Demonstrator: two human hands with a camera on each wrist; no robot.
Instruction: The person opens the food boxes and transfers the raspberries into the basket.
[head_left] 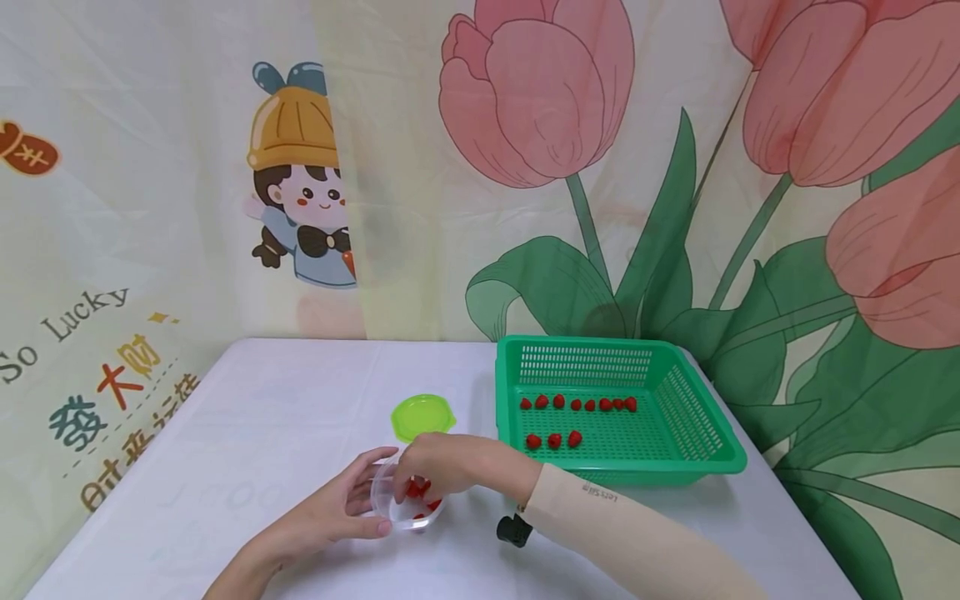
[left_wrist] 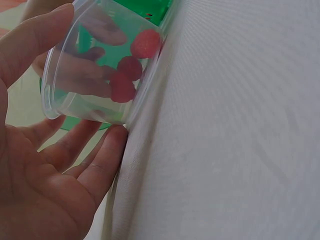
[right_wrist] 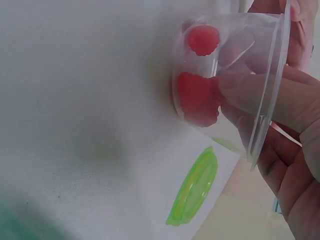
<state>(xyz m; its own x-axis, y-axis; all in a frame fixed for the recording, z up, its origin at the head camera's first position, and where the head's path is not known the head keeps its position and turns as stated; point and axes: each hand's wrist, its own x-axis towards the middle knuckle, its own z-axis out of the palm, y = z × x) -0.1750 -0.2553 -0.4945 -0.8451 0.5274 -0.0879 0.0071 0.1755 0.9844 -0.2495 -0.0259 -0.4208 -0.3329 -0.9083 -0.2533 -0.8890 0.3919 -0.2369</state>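
A clear plastic tub (head_left: 406, 518) stands on the white table with several red raspberries (left_wrist: 131, 67) at its bottom. My left hand (head_left: 330, 508) holds the tub from the left, thumb near its rim and fingers along the other side. From above, my right hand (head_left: 435, 468) reaches into the tub. Its thumb and fingertips pinch a raspberry (right_wrist: 216, 91) low inside, seen through the cloudy wall in the right wrist view. Just beyond the tub lies a bright green lid (head_left: 422, 417).
A green plastic basket (head_left: 697, 450) stands to the right, with raspberries (head_left: 558, 401) in a back row and a shorter front row (head_left: 554, 441). A patterned cloth (head_left: 405, 208) hangs behind the table. A black wrist camera (head_left: 513, 530) is under the right forearm.
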